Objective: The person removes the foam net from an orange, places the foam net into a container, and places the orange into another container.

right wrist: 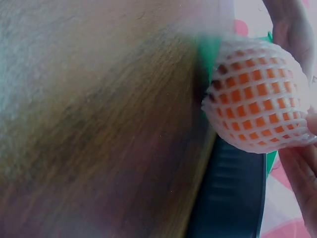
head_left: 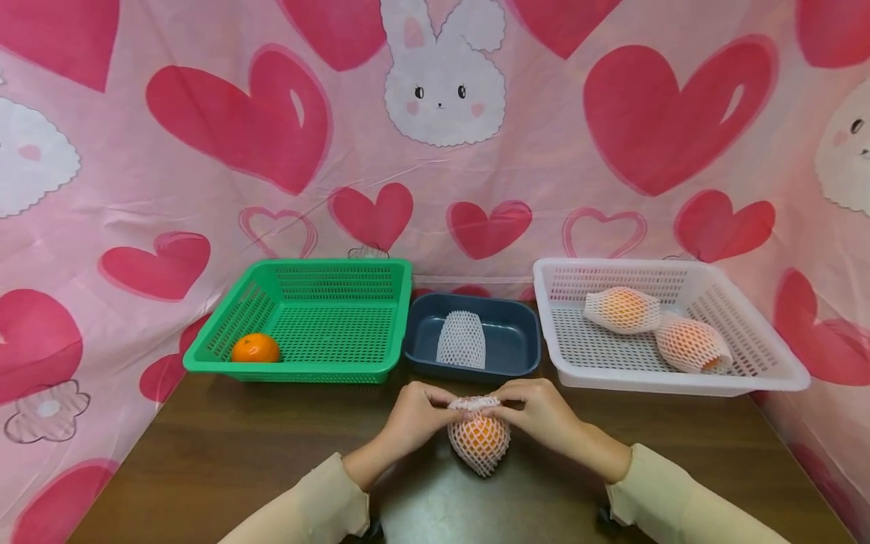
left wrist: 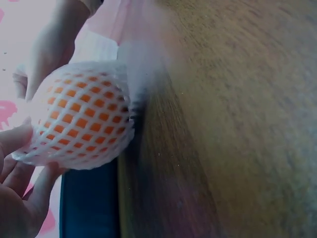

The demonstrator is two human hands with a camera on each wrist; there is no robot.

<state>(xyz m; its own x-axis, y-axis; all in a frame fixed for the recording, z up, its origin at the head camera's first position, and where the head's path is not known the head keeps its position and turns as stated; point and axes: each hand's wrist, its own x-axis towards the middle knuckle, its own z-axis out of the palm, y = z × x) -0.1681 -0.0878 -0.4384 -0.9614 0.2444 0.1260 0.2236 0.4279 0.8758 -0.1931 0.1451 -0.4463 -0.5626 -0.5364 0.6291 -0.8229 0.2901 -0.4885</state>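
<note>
An orange in a white foam net [head_left: 481, 440] is between both hands, low over the near middle of the table. My left hand [head_left: 416, 414] pinches the net's upper rim from the left. From the right, my right hand [head_left: 540, 414] pinches the same rim with thumb and fingers. Both wrist views show the netted orange [left wrist: 81, 116] close up, its orange skin showing through the mesh. In the right wrist view the netted orange [right wrist: 260, 101] hides part of the far hand.
A green basket [head_left: 292, 372] at the left holds a bare orange [head_left: 255, 348]. In the middle, a dark blue tray [head_left: 513, 336] contains a foam net [head_left: 462, 340]. The white basket [head_left: 680, 384] on the right holds two netted fruits [head_left: 621, 310]. Behind hangs a pink heart-patterned cloth [head_left: 435, 174].
</note>
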